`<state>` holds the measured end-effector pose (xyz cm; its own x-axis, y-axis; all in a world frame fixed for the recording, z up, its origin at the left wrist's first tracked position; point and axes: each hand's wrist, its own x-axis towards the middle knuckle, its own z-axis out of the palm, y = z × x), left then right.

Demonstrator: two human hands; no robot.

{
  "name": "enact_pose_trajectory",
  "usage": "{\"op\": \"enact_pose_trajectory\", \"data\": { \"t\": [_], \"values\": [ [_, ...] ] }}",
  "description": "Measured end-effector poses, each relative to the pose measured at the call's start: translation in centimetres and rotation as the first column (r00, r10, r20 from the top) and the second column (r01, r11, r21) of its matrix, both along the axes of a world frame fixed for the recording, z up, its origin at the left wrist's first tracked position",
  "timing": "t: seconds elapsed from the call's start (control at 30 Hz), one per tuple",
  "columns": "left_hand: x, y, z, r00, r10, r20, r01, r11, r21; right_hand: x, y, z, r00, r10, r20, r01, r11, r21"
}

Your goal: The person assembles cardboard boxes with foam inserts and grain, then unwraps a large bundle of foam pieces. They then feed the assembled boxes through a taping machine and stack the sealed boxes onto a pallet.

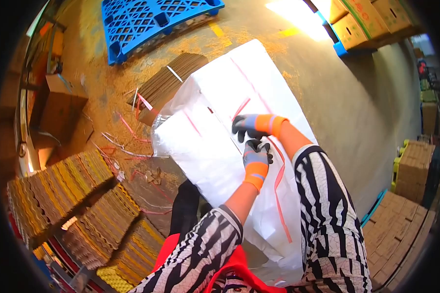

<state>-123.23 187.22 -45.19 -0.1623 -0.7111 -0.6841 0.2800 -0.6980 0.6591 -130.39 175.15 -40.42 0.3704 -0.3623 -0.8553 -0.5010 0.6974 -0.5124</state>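
Note:
A large bundle wrapped in white plastic sheeting (230,78) lies in front of me, with thin red plastic strap around it. My left hand (256,155), in a grey and orange glove with black fingertips, is closed low over the bundle's top, fingers curled at the strap. Just above it, my right hand (252,125) in a matching glove bends its fingers down around the strap. A loose tail of the red strap (280,178) runs from between the hands toward me. The exact grip of the fingertips is partly hidden.
Flat cardboard (168,80) tied with white strap lies behind the bundle. Beyond stands a blue plastic pallet (156,19). Stacked egg trays (58,190) are at left, near strap scraps (127,129) on the floor. Cartons (396,229) stand at right.

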Motion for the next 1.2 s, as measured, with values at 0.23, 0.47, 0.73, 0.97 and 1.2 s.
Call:
{"op": "enact_pose_trajectory", "data": {
  "t": [0.23,0.47,0.73,0.97,1.2],
  "values": [
    [1.2,0.2,2.1,0.971,-0.049,0.233,0.081,0.988,-0.133,-6.6,2.2,-1.2,0.988,0.097,0.118,-0.101,0.995,0.028],
    [1.1,0.3,-1.1,0.778,-0.204,0.595,0.413,0.878,-0.24,-5.3,4.0,-1.2,0.995,0.099,0.024,-0.099,0.995,-0.003],
    [2.2,-5.4,-1.9,0.024,-0.57,0.821,0.96,0.241,0.14,-9.2,16.9,-3.0,0.821,-0.553,-0.142,0.417,0.75,-0.514],
    [-1.6,-10.0,3.3,-0.532,-0.353,0.77,0.82,-0.441,0.364,1.4,29.4,-2.0,0.344,-0.669,-0.659,0.068,0.717,-0.693],
    [-6.2,-10.6,6.1,-0.758,0.045,0.651,0.458,-0.673,0.58,16.6,24.6,-5.6,0.345,-0.849,-0.4,0.563,0.529,-0.636]
  ]
}}
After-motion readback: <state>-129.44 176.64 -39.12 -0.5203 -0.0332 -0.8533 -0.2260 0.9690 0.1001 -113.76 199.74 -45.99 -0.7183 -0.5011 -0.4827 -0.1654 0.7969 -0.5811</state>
